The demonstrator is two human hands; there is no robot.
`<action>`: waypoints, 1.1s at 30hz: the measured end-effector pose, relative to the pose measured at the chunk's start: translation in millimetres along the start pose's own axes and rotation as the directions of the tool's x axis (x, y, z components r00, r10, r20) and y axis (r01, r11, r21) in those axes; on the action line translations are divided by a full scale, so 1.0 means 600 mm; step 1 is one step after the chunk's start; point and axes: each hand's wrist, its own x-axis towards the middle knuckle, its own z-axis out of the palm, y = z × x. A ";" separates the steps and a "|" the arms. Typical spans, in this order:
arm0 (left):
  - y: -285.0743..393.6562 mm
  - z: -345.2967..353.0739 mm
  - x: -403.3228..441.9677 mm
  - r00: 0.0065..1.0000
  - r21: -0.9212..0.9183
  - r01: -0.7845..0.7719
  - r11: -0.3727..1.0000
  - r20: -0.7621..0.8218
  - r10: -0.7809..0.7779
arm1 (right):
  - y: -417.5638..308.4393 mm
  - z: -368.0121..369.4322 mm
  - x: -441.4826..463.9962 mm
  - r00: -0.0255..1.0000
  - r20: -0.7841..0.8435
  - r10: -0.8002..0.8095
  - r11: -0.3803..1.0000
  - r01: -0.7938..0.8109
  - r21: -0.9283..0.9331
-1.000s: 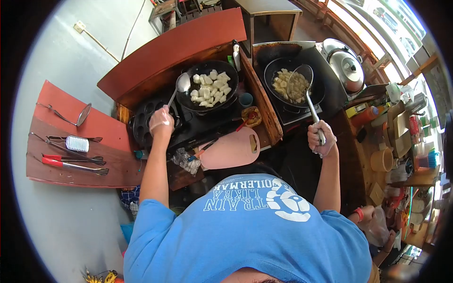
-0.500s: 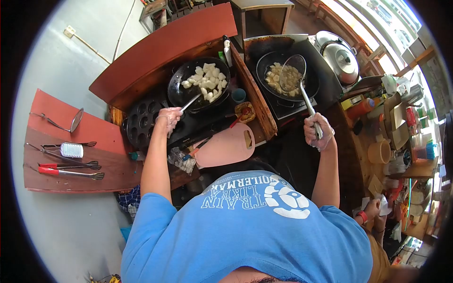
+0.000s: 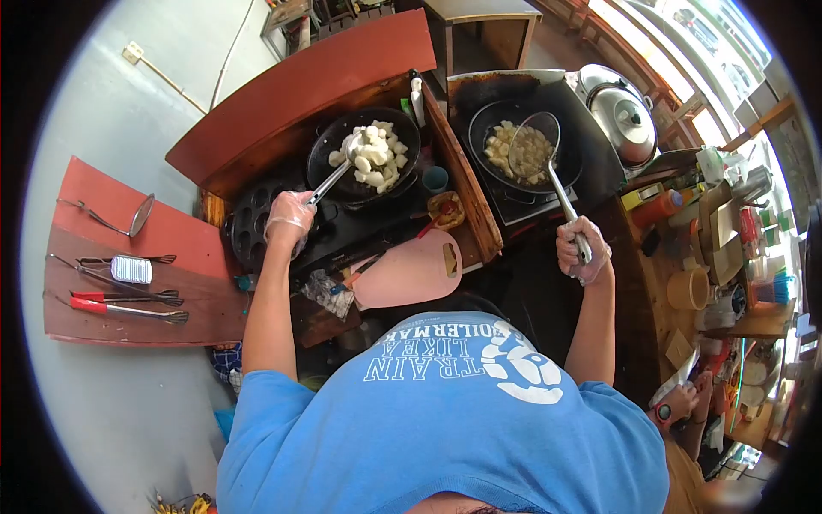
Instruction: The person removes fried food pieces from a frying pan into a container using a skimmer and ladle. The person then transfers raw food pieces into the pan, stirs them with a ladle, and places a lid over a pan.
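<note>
In a clear plastic glove, my left hand (image 3: 291, 219) is wrapped round the handle of a metal ladle (image 3: 330, 182). The ladle's head is among white pieces (image 3: 378, 158) in the left black wok (image 3: 321, 158). My right hand (image 3: 584, 249), gloved too, grips the handle of a wire skimmer (image 3: 561, 190). Its round mesh lies over yellowish pieces (image 3: 499, 146) in the right wok (image 3: 479, 122). What lies under the mesh shows only partly.
A pink cutting board (image 3: 402, 276) lies in front of the left stove. Beside it are a blue cup (image 3: 435, 179) and a sauce container (image 3: 446, 208). Tongs (image 3: 128, 310) rest on the left board. At right are a lidded pot (image 3: 623, 126) and another person's hands (image 3: 681, 401).
The ladle has gone down into the left wok, and its head now sits among the white pieces, which are bunched toward the right. The skimmer has barely moved. The other person's hands have shifted.
</note>
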 end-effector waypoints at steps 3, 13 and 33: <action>0.043 -0.016 -0.011 0.986 0.239 -0.112 0.965 -0.091 0.137 | -0.003 -0.001 0.000 1.000 -0.025 0.010 1.000 -0.009 0.023; 0.115 0.000 -0.009 0.933 0.459 -0.322 0.828 0.004 0.360 | -0.015 0.015 -0.019 0.995 0.011 -0.103 0.987 0.104 -0.121; -0.068 -0.036 0.061 0.979 0.395 -0.089 0.915 -0.132 0.152 | -0.003 0.199 0.041 0.854 -0.268 -0.447 0.556 0.030 -0.830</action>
